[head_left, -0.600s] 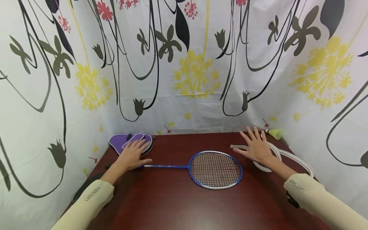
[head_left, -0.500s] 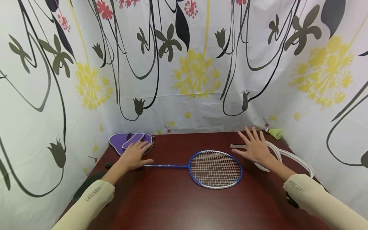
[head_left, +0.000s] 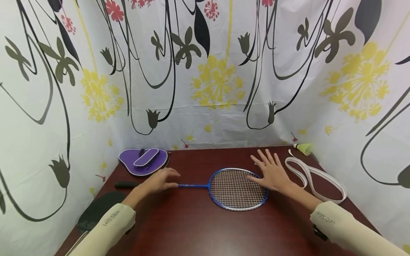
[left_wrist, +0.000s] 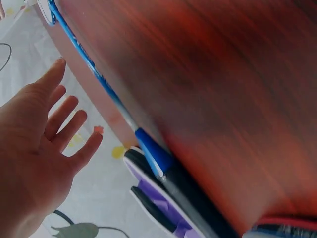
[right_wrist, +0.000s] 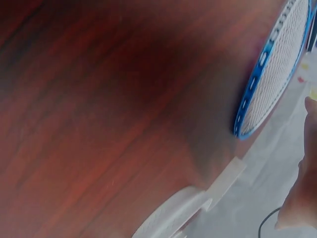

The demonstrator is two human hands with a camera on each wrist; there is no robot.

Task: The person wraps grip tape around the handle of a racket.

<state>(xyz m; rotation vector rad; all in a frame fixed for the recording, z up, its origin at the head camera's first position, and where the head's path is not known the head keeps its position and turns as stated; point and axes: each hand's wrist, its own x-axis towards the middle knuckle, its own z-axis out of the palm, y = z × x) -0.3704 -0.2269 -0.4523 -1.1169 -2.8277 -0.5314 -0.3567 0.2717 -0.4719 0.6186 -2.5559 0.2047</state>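
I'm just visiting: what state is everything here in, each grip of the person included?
Left grip: relaxed, holding nothing
Right grip: open, fingers spread, holding nothing
Badminton racket: strung, lying flat
Purple case: lying flat; whether fully zipped, I can't tell
White strap: loosely looped
Shuttlecock: lying on its side
Dark paddle: lying down, partly hidden by a sleeve
Patterned cloth: hanging, creased

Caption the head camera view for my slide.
A left hand and right hand hover near a blue badminton racket on a reddish-brown table, a purple case and yellow shuttlecock toward the back.
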